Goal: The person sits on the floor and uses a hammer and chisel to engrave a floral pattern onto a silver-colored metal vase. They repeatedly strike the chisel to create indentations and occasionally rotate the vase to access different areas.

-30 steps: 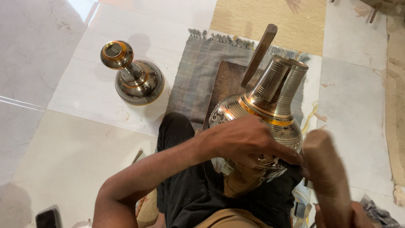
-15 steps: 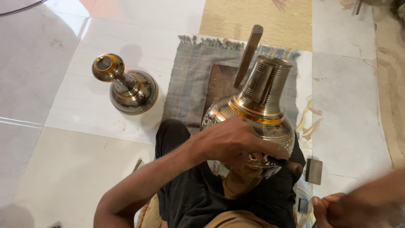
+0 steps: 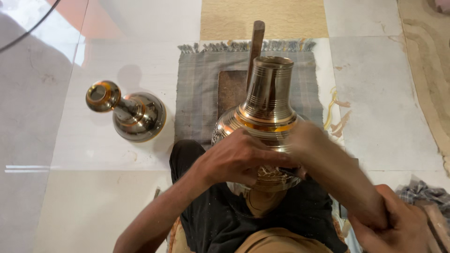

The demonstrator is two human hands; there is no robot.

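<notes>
Pale marble floor (image 3: 93,187) carried a grey fringed mat (image 3: 197,93). Above it, the tall engraved brass vase (image 3: 269,112) was gripped by the left hand (image 3: 239,159); the right hand (image 3: 403,225), apparently fisted, was blurred.

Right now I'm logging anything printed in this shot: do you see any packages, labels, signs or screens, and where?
None in view: only a brass vase under the left hand, a second vase on the floor and a grey mat.
</notes>
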